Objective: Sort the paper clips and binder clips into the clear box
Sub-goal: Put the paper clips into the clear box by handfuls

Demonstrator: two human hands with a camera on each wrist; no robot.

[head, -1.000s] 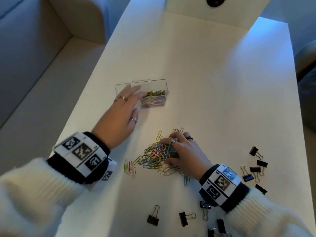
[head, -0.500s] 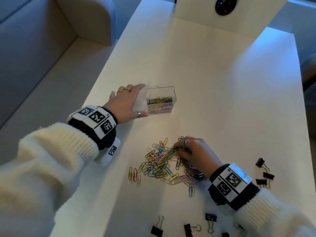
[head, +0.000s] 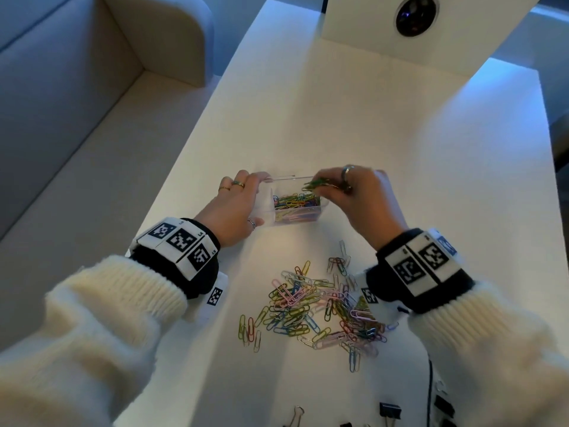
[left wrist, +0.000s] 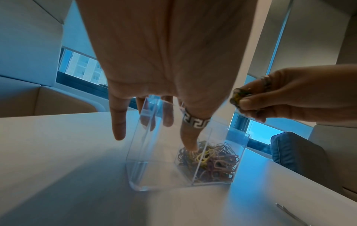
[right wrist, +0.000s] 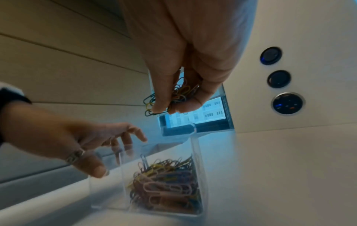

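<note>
Paper clips (head: 320,306) in many colours were spread in a loose heap on the white table (head: 400,149), near the front edge. Beyond the heap stood the clear box (head: 295,218), divided in two, with its right compartment already partly filled with clips and its left compartment apparently bare. A few black binder clips (head: 389,409) were seen at the table's near edge, untouched.

The box was steadied by the left hand (head: 234,204), thumb against the near wall and fingers draped over the left end, some reaching behind the far wall. The right hand (head: 360,195) was held just above the right compartment, palm down, fingertips bunched downward and clenched on a small bundle of clips (right wrist: 170,96).

For a clean drop, the bundle would best be lowered inside the rim before release, since clips tangle and one could be dragged out over the wall. The box should be kept braced.
</note>
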